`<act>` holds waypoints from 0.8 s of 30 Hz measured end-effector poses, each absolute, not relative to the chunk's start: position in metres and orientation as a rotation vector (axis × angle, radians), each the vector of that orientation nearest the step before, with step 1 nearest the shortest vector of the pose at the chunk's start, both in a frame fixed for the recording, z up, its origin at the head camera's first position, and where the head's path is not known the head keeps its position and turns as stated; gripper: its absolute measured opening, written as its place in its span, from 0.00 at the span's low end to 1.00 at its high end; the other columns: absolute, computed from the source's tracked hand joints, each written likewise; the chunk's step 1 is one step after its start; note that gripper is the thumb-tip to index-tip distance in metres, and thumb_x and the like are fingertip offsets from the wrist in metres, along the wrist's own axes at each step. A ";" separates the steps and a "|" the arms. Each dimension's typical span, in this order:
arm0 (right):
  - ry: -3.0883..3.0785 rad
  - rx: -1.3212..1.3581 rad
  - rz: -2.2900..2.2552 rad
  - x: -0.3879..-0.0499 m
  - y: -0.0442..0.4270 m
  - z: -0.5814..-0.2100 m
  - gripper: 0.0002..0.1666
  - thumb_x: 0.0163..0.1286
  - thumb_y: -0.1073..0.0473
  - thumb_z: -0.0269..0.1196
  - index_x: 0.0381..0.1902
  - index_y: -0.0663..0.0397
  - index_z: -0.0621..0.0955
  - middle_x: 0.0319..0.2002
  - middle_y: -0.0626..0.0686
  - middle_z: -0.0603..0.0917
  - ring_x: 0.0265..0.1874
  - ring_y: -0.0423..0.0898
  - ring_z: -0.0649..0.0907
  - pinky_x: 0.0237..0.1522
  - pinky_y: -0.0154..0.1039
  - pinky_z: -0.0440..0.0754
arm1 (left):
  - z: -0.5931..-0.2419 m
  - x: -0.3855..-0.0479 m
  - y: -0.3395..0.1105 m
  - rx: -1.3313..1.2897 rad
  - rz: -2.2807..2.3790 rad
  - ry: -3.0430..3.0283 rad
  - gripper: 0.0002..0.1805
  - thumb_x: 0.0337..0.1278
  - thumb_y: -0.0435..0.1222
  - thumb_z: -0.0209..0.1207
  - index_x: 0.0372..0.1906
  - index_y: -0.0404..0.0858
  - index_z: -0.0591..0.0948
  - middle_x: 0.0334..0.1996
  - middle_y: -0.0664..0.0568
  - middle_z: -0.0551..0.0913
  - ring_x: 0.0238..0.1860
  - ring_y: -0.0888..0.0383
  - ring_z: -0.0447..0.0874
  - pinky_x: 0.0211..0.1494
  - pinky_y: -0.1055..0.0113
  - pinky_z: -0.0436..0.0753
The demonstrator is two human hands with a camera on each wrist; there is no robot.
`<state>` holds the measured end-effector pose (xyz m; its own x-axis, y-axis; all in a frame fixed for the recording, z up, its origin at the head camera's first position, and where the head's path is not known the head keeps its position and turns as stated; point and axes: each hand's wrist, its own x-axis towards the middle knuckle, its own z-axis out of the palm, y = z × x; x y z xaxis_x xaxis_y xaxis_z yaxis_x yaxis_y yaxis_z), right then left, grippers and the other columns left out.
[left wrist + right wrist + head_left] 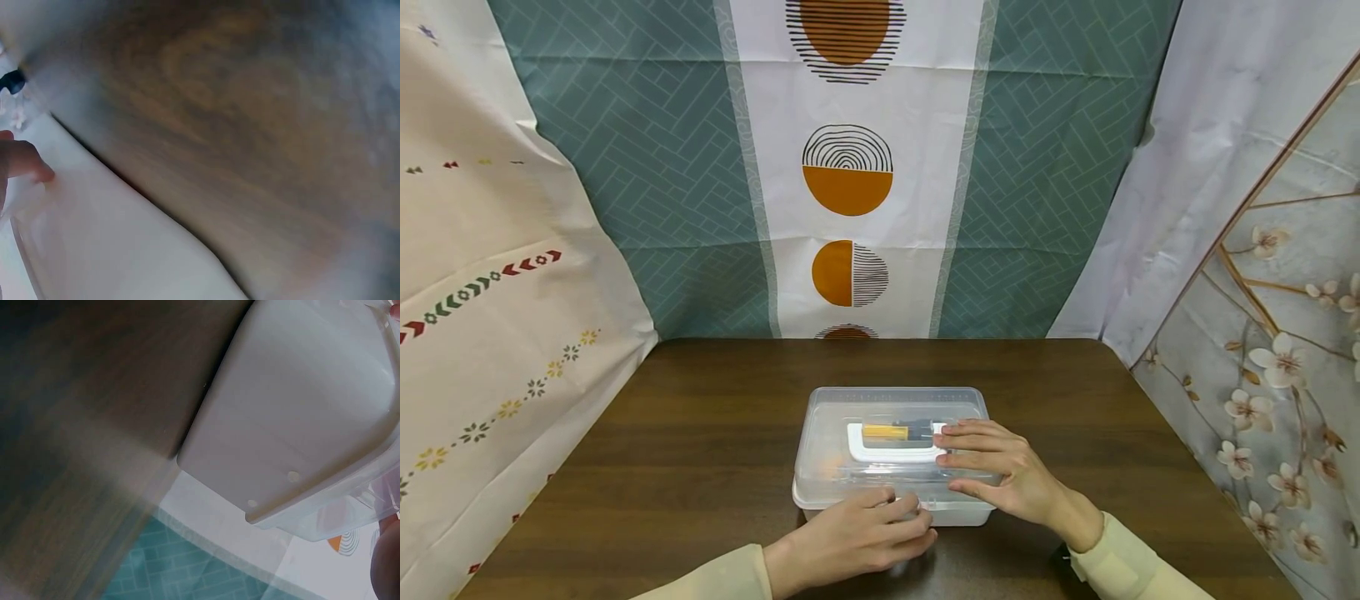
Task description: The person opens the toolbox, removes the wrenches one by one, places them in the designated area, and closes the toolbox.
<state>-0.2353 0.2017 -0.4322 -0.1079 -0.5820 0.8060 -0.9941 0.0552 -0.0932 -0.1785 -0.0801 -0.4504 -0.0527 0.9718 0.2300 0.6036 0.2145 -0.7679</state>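
A clear-lidded plastic storage box (827, 467) with a white base stands on the table, its lid on. My left hand (868, 533) is at the front of the box with bent fingers around the middle of the rim, where a latch partly shows. Whether it pinches that latch is hidden. In the left wrist view a fingertip (42, 172) touches the box's pale front wall (125, 231). On the right part of the lid rests my right hand (1003, 467), its fingers spread and nearly straight beside the white carry handle (891, 455). A yellow-and-dark object (885, 432) shows near the handle.
The box stands on a dark wooden table (700, 433). Behind it hangs a green and white patterned cloth (850, 275), with more cloths at both sides. A small dark item (1062, 557) lies partly hidden by the right sleeve.
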 end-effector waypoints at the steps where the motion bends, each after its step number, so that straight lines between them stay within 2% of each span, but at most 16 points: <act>1: -1.755 1.582 0.907 -0.235 0.202 -0.432 0.20 0.70 0.54 0.72 0.55 0.60 0.87 0.57 0.60 0.87 0.58 0.58 0.84 0.71 0.43 0.72 | -0.451 -0.178 -0.080 -1.475 0.628 -1.747 0.20 0.73 0.48 0.58 0.65 0.59 0.78 0.60 0.63 0.76 0.57 0.62 0.73 0.51 0.70 0.73; 15: -1.742 1.577 0.897 -0.236 0.202 -0.433 0.21 0.70 0.53 0.71 0.55 0.60 0.88 0.57 0.60 0.87 0.58 0.58 0.84 0.71 0.43 0.72 | -0.441 -0.177 -0.077 -1.471 0.695 -1.676 0.18 0.66 0.50 0.64 0.58 0.54 0.82 0.57 0.60 0.78 0.53 0.62 0.76 0.42 0.71 0.72; 20: -1.745 1.579 0.908 -0.236 0.202 -0.432 0.21 0.70 0.54 0.71 0.55 0.60 0.87 0.57 0.60 0.87 0.58 0.58 0.84 0.71 0.43 0.72 | -0.426 -0.174 -0.078 -1.488 0.680 -1.636 0.12 0.74 0.45 0.56 0.56 0.54 0.83 0.55 0.61 0.79 0.51 0.64 0.76 0.42 0.73 0.72; 22: -1.743 1.582 0.914 -0.236 0.202 -0.432 0.21 0.70 0.54 0.72 0.55 0.60 0.87 0.57 0.60 0.87 0.58 0.58 0.84 0.71 0.43 0.72 | -0.431 -0.176 -0.079 -1.489 0.662 -1.638 0.13 0.77 0.42 0.51 0.56 0.55 0.83 0.55 0.61 0.79 0.52 0.64 0.77 0.43 0.72 0.72; 24: -1.737 1.584 0.919 -0.236 0.201 -0.433 0.20 0.70 0.54 0.72 0.55 0.60 0.88 0.57 0.60 0.87 0.58 0.58 0.84 0.71 0.43 0.72 | -0.443 -0.179 -0.080 -1.490 0.661 -1.654 0.14 0.77 0.41 0.50 0.56 0.55 0.83 0.57 0.61 0.79 0.54 0.63 0.77 0.44 0.71 0.73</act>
<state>-0.2362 0.2012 -0.4328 -0.1005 -0.5731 0.8133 -0.9948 0.0449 -0.0913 -0.1794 -0.0797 -0.4427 0.0104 0.9770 0.2132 0.5613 0.1707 -0.8098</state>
